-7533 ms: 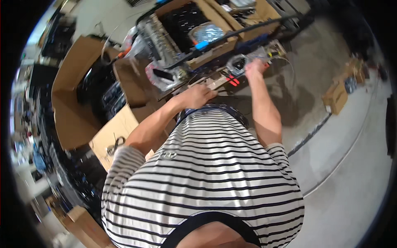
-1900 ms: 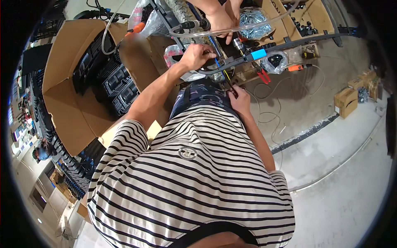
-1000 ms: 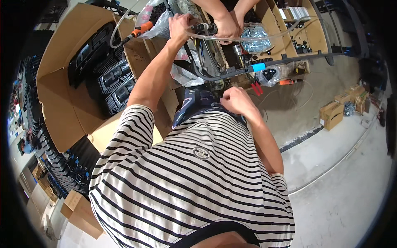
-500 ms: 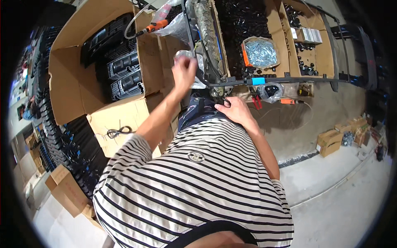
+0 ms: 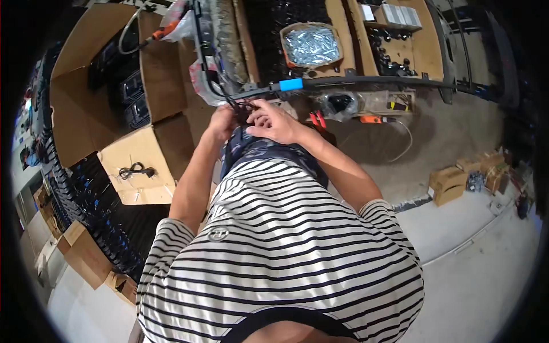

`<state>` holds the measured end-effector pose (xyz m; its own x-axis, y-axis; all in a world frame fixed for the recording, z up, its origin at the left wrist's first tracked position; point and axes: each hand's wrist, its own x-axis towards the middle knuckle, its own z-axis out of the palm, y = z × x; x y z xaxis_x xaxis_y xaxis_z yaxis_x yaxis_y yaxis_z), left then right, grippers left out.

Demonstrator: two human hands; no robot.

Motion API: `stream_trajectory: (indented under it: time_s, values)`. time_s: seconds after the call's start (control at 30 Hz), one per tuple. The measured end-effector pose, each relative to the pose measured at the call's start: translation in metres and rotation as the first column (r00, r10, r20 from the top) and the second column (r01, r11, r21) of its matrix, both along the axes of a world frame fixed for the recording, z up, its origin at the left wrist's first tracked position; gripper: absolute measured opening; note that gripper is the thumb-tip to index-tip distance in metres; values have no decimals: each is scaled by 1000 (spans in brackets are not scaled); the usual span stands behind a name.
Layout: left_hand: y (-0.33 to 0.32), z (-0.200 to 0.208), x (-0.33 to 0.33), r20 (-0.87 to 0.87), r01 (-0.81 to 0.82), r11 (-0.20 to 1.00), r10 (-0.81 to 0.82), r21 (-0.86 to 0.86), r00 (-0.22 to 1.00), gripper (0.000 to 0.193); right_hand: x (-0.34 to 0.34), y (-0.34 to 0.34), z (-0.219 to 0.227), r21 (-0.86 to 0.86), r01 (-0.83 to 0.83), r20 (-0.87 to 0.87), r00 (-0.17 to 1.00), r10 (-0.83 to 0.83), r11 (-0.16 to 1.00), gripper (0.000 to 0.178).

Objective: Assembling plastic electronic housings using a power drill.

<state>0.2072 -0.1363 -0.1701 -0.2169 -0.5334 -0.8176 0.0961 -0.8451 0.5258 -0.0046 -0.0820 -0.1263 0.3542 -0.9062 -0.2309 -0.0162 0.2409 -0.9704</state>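
Both hands are close together in front of my waist, at a bundle of thin black cable [image 5: 242,106] hanging by the corner of a black frame [image 5: 354,83]. My left hand [image 5: 222,122] is closed at the left side of the bundle, its fingertips mostly hidden. On the other side my right hand [image 5: 275,123] has its fingers curled in around the cable, the thumb lying below them. A band of blue tape [image 5: 290,84] wraps the frame's bar just beyond my right hand. Crumpled clear plastic [image 5: 201,83] hangs beside the frame's upright bar.
An open carton [image 5: 80,123] of black plastic parts stands left, a coiled black cable [image 5: 137,170] on its flap. Beyond the bar lie a box of silver screws [image 5: 311,46] and a carton of small black parts [image 5: 426,54]. Red-handled pliers [image 5: 317,119] and an orange-black tool [image 5: 374,119] are at right.
My left hand has come down from the plastic beside the frame to the cable near my right hand. The right hand has turned and curled inward. The whole view has shifted.
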Motion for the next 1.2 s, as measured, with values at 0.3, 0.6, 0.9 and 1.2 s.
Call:
stream_trajectory:
  time_s: [0.3,0.6,0.9,1.2]
  values:
    - [-5,20,-27,258,-176,980,147,92,955,29,-176,52,-321,-16,660,-778,464,-424,751,15]
    - [-8,31,-28,386,-7,989,-50,146,921,29,-190,14,-375,235,586,-880,468,-87,776,25]
    - [-3,18,-23,367,-13,997,-18,82,930,28,-179,44,-326,-27,766,-878,289,-382,642,29]
    - [39,19,-20,148,99,994,-106,53,983,19,-57,50,-169,448,611,31,718,-695,652,19]
